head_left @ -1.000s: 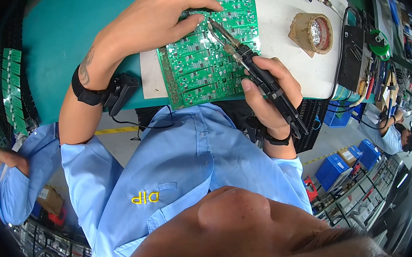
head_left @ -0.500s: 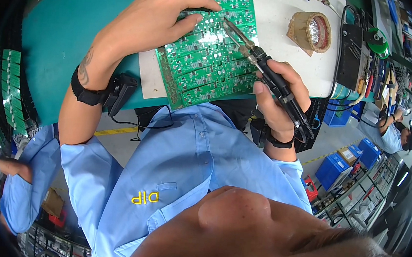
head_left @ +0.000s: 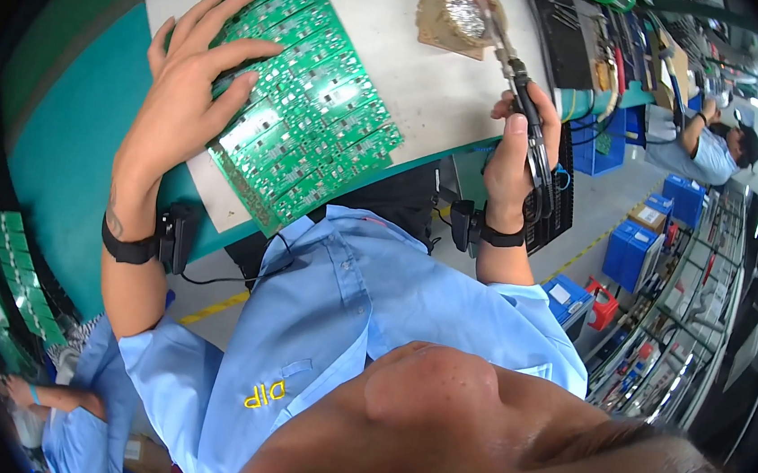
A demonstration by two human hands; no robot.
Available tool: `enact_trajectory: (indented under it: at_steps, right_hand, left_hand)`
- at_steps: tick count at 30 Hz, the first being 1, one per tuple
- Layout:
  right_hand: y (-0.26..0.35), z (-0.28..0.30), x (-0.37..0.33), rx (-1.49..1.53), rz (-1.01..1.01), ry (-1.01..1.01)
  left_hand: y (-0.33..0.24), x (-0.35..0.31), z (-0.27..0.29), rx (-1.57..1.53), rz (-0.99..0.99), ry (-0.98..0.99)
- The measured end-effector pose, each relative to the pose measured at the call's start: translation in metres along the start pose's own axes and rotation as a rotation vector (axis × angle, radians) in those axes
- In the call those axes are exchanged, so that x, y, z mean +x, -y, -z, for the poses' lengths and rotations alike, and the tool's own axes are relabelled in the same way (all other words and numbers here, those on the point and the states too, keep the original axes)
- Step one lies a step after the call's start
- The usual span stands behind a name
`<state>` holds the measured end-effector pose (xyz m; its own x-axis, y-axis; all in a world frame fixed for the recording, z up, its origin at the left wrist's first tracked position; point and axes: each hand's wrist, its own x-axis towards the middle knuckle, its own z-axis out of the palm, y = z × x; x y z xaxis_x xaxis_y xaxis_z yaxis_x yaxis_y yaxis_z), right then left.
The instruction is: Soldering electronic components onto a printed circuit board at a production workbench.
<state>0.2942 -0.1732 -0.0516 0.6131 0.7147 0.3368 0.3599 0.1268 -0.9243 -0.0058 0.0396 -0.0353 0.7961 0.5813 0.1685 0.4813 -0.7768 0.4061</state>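
Observation:
My left hand (head_left: 179,102) lies with its fingers spread on the left part of a green panel of circuit boards (head_left: 323,105), which is packed with small components. The panel sits tilted on a white sheet (head_left: 397,31) over the teal bench mat. In my right hand (head_left: 520,154) is a black-handled soldering iron (head_left: 521,78), gripped around its handle. Its metal end reaches over a round tan pot (head_left: 432,20) with shiny, silvery contents. The tip is at the pot's right inner side; whether it touches the contents I cannot tell.
Hand tools (head_left: 623,73) and cables line the bench's right side. Blue bins (head_left: 630,254) and a shelf (head_left: 674,321) stand beyond. More green boards (head_left: 24,278) are at far left. One co-worker (head_left: 92,423) is at lower left, another (head_left: 716,144) at far right.
My right hand has carried the soldering iron from over the panel to the pot. My left hand still rests on the panel. The view has shifted, so the panel appears farther left and turned.

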Motion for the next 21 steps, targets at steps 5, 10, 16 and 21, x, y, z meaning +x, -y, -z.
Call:
enact_trajectory:
  at_steps: [5,10,16,21]
  right_hand:
    - [-0.011,-0.006,0.006,0.002,-0.002,-0.103]
    - [-0.016,-0.035,0.024,0.415,-0.038,-0.226]
    - [0.003,-0.049,0.029,0.903,-0.275,-0.168]
    - [-0.027,-0.043,0.017,1.156,-0.448,0.07]
  left_hand:
    - [0.001,0.002,0.001,0.003,0.0,0.028]
    - [0.0,0.003,0.0,-0.013,-0.032,0.021]
    - [0.0,-0.001,0.005,-0.014,-0.03,0.023]
    - [0.005,0.003,0.004,0.024,-0.004,0.08]
